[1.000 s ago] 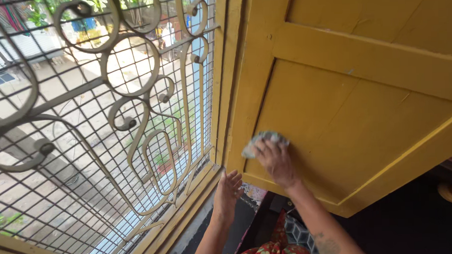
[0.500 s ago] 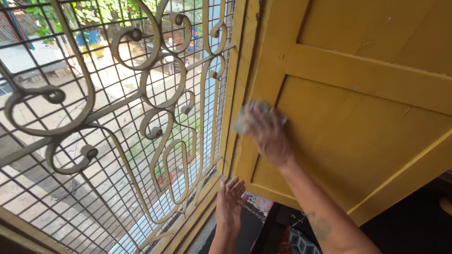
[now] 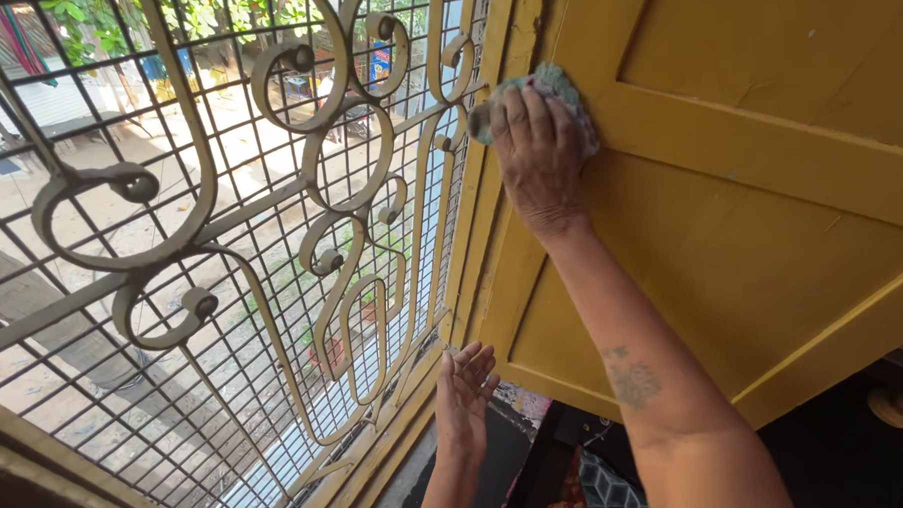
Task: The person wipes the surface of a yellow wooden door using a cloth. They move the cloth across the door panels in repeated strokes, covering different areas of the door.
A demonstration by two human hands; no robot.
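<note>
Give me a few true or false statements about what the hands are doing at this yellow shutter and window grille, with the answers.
1. The right hand presses a cloth against the yellow shutter. True.
2. The left hand grips the window grille. False: it is open near the lower window frame, holding nothing.
3. The cloth is red. False: it is greenish.
4. The grille has curled scrollwork over a wire mesh. True.

Scrolled window grille (image 3: 270, 220), sunlit yard — greenery
</note>
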